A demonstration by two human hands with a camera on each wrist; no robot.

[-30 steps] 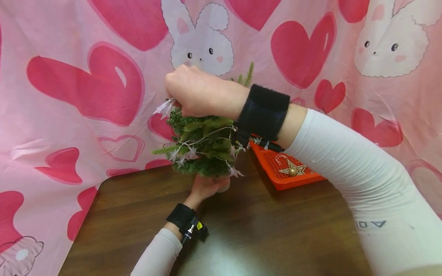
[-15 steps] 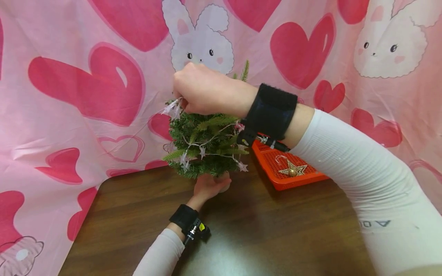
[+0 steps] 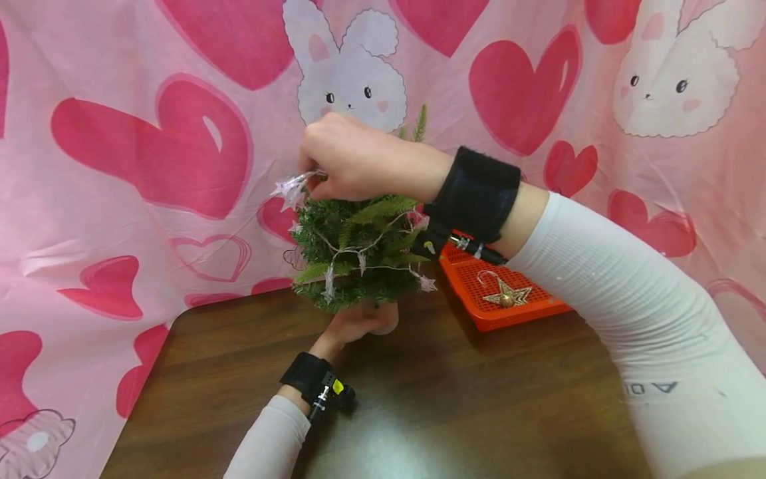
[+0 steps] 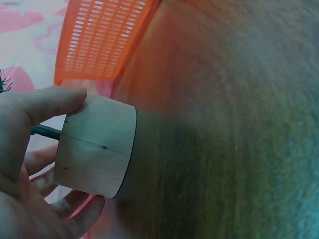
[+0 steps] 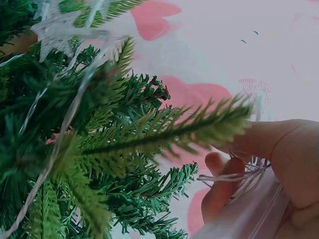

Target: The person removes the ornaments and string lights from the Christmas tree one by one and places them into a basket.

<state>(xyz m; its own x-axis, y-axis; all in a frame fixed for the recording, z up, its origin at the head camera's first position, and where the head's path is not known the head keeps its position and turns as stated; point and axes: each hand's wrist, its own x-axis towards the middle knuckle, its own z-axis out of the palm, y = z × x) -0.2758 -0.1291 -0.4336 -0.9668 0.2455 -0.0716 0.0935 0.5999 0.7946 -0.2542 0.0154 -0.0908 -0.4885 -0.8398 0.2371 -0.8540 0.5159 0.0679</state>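
Note:
A small green artificial Christmas tree [image 3: 371, 286] stands at the back of the table, wound with a string of clear star lights [image 3: 363, 261]. Low down, my left hand [image 3: 353, 324] grips its round wooden base [image 4: 94, 144]; the left wrist view has the thumb over the top edge and fingers around the far side. Up by the tree's upper left, my right hand [image 3: 359, 159] holds a gathered bundle of the same string lights, with star lights [image 3: 291, 191] hanging out beside the fingers. Looped wires [image 5: 244, 177] run between thumb and fingers in the right wrist view. My right forearm hides the treetop.
An orange perforated basket [image 3: 487, 322] sits right of the tree, partly behind my right arm. In it lies a gold star ornament [image 3: 507, 293] with a looped hanger. A pink curtain [image 3: 269, 140] with hearts and rabbits hangs directly behind the wooden table [image 3: 479, 399].
The tree has turned a little, its front branches and stars swinging to the right. My right hand has shifted slightly right with the light bundle. My left hand keeps hold of the base.

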